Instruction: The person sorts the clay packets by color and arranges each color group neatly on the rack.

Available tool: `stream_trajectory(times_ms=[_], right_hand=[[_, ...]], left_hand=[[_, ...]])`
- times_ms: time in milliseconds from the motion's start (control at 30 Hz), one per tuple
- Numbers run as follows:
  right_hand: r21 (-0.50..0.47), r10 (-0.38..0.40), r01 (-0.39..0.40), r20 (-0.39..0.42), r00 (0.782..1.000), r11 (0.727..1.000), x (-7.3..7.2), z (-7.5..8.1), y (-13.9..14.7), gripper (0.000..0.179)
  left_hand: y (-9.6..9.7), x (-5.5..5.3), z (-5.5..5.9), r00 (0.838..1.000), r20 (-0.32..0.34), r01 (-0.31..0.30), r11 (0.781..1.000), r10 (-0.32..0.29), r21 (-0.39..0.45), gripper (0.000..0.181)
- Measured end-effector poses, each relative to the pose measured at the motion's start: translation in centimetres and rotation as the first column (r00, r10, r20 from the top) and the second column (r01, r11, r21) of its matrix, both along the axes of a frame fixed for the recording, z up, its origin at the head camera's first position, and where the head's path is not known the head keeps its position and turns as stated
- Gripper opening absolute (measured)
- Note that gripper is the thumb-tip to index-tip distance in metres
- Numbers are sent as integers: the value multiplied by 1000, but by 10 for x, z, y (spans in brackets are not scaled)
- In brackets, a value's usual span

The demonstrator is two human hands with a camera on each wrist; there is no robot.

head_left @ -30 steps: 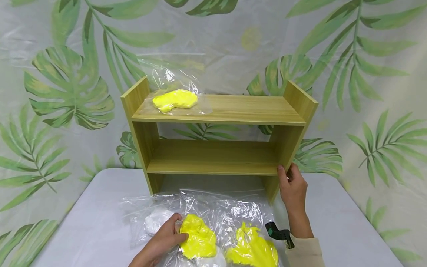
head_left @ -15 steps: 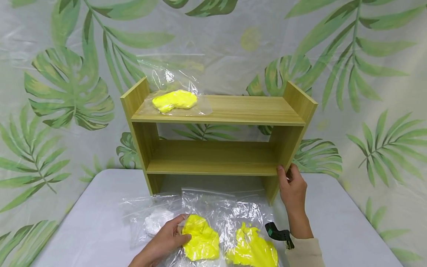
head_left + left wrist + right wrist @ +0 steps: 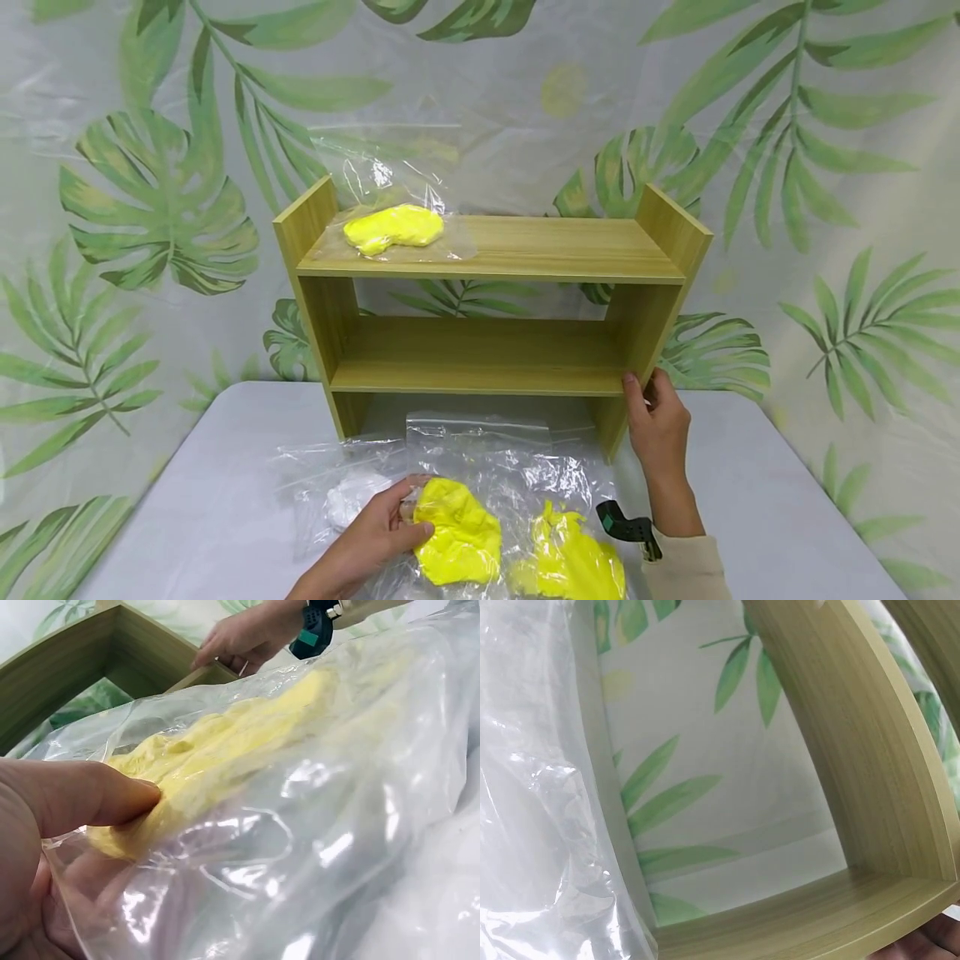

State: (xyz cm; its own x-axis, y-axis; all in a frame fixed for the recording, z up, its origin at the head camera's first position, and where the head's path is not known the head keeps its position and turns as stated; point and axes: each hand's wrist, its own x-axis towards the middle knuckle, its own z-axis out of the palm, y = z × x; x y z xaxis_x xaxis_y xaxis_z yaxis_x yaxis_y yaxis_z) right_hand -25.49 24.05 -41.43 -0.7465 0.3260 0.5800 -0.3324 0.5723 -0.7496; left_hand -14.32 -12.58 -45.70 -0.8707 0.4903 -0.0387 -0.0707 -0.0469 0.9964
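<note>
My left hand (image 3: pixel 371 537) pinches a clear zip bag holding a flattened yellow clay-like lump (image 3: pixel 457 533), thumb on top and fingers beneath. In the left wrist view the thumb presses on the plastic over the yellow lump (image 3: pixel 225 754). My right hand (image 3: pixel 662 429) grips the right side panel of a small wooden shelf (image 3: pixel 480 354), thumb on its front edge beside the middle board. In the right wrist view only fingers (image 3: pixel 934 937) show under the shelf's wooden panel (image 3: pixel 817 712); the rest of that hand is hidden.
Another bag with a yellow lump (image 3: pixel 393 227) lies on the shelf's top board at left. On the table (image 3: pixel 202 500), a bag with a yellow lump (image 3: pixel 573 554) lies at right and one with a white lump (image 3: pixel 352 496) at left. A leaf-print curtain (image 3: pixel 510 92) hangs behind.
My left hand has shifted slightly right with the bag, and the bag's zip edge has risen a little toward the shelf. The right hand keeps its hold on the panel.
</note>
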Motion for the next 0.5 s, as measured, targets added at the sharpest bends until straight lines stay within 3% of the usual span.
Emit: stream_trajectory(times_ms=[333, 500], right_hand=[[6, -4, 4, -7, 1000, 1000, 0, 1, 1, 33], [13, 1, -1, -11, 1000, 1000, 1, 0, 0, 32]], left_hand=[[0, 1, 12, 1000, -9, 29, 998, -28, 53, 58], [-2, 0, 23, 999, -34, 17, 999, -15, 38, 60]])
